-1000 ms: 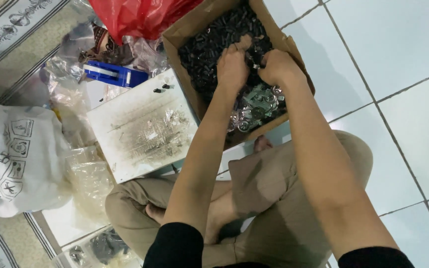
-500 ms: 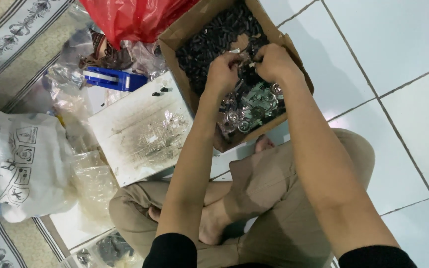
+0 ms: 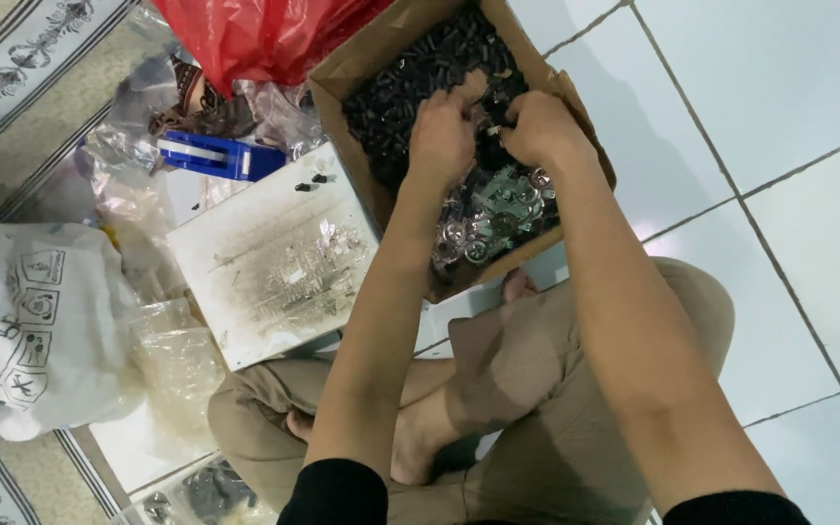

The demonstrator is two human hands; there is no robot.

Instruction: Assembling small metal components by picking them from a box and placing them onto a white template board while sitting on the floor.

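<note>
Both my hands reach into an open cardboard box (image 3: 350, 80) on the tiled floor. The box holds a heap of small black screws (image 3: 418, 70) at its far end and shiny silver metal fittings (image 3: 493, 216) at its near end. My left hand (image 3: 442, 138) lies palm down on the black screws with its fingers curled into them. My right hand (image 3: 540, 126) is bunched beside it, fingertips pinching among the screws. What sits between the fingers is hidden. I sit cross-legged in tan trousers (image 3: 527, 379) just in front of the box.
A smudged white board (image 3: 274, 258) with a clear bag of small parts lies left of the box. A blue tool (image 3: 214, 156), a red plastic bag (image 3: 264, 34), clear plastic bags (image 3: 177, 360) and a white printed sack (image 3: 26, 321) crowd the left. White floor tiles (image 3: 770, 117) lie right.
Both hands have shifted slightly within the box, working among the black screws; the view has tilted a little. The box and the other things stay put.
</note>
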